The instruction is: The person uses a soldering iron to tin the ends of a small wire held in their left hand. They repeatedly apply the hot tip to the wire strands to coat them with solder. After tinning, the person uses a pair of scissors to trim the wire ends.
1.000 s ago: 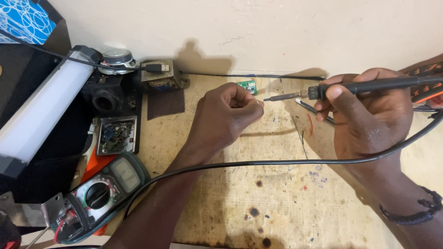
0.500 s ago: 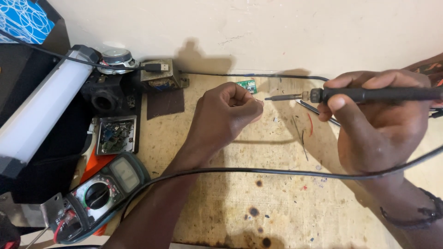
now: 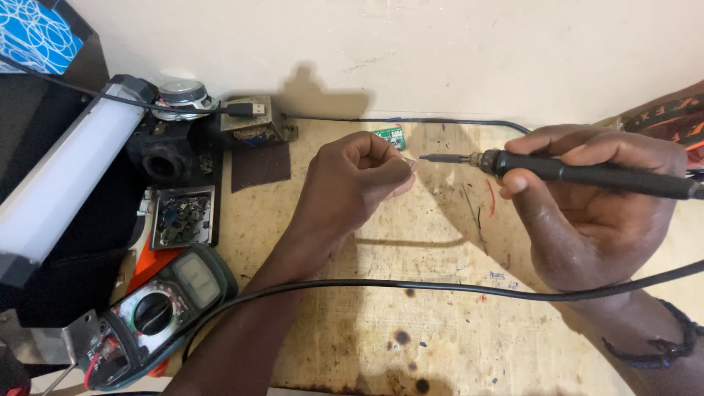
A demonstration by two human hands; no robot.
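Note:
My right hand (image 3: pixel 594 205) grips a black soldering iron (image 3: pixel 579 174) held level, its metal tip (image 3: pixel 433 158) pointing left. My left hand (image 3: pixel 356 180) is closed in a loose fist on the worn wooden bench (image 3: pixel 381 323), fingertips pinched together just left of the iron's tip; whatever they pinch is too small to see. A small green circuit board (image 3: pixel 389 138) lies just behind that hand near the wall. The iron's black cable (image 3: pixel 440 287) runs across the bench over my left forearm.
A multimeter (image 3: pixel 158 312) lies at the lower left. Behind it are an open box of electronics (image 3: pixel 182 218), a speaker (image 3: pixel 180 95), a plug on a small block (image 3: pixel 253 117), a dark square patch (image 3: pixel 260 165) and a long white lamp tube (image 3: pixel 66 172). The wall (image 3: pixel 440 51) bounds the bench.
My right hand and the soldering iron have drifted slightly right and levelled out; the tip stays close to my left fingertips. The left hand has barely moved.

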